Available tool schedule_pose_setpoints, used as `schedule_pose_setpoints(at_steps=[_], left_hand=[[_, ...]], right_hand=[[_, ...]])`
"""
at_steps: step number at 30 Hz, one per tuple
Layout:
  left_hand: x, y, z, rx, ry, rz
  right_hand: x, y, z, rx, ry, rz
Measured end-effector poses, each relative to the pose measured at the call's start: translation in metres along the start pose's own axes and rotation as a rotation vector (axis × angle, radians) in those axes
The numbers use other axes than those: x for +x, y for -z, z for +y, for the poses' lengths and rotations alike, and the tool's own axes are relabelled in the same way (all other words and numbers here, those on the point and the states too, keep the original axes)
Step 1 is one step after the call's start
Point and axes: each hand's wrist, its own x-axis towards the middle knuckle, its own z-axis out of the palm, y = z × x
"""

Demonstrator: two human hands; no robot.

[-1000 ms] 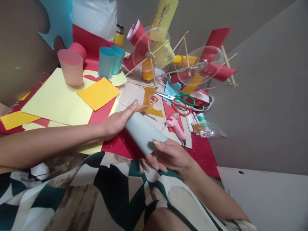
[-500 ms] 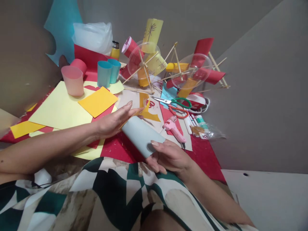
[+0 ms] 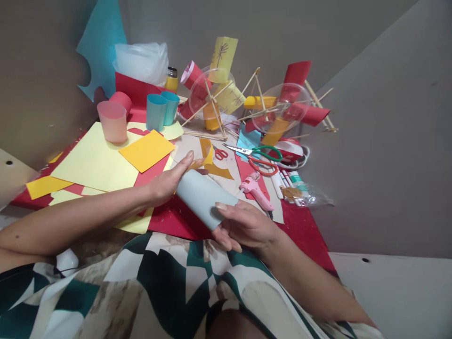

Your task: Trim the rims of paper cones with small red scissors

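Note:
A pale blue-grey paper cylinder (image 3: 206, 197) lies tilted between my hands above the front of the table. My right hand (image 3: 250, 225) is closed around its near right end, thumb on top and fingers underneath. At the far left end my left hand (image 3: 171, 180) rests its palm against the rim, fingers stretched out and fairly flat. Some orange paper shows by the left fingers; whether it touches the cylinder is unclear. Just beyond lie orange paper scraps (image 3: 219, 171), small red scissors (image 3: 221, 154) and a pink glue gun (image 3: 254, 189).
Green-and-red-handled scissors (image 3: 266, 153) lie behind the glue gun. Two stick-and-cup wheel models (image 3: 212, 96) stand at the back. A pink translucent cup (image 3: 113, 123), teal cups (image 3: 156, 113), yellow sheets (image 3: 93, 160) and an orange sheet (image 3: 147, 150) are at left; markers (image 3: 278, 181) at right.
My left palm has come closer against the end of the cylinder, and the cylinder has shifted slightly left. The right hand keeps its grip. The camera view has moved a little.

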Motion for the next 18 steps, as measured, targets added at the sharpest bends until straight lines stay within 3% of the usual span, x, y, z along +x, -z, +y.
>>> schedule_pose_setpoints(at_steps=[5, 9, 13, 18], left_hand=[[-0.005, -0.004, 0.022, 0.063, -0.089, 0.03], [-0.005, -0.009, 0.011, 0.089, -0.086, 0.077], [-0.002, -0.016, -0.002, -0.06, -0.044, 0.113], [-0.002, -0.02, 0.017, -0.079, -0.029, 0.044]], right_hand=[[-0.005, 0.002, -0.003, -0.001, 0.025, 0.012], [-0.005, 0.002, -0.001, -0.017, 0.018, -0.001], [-0.005, 0.004, -0.001, -0.033, 0.007, -0.004], [-0.013, 0.01, -0.006, -0.05, 0.044, 0.004]])
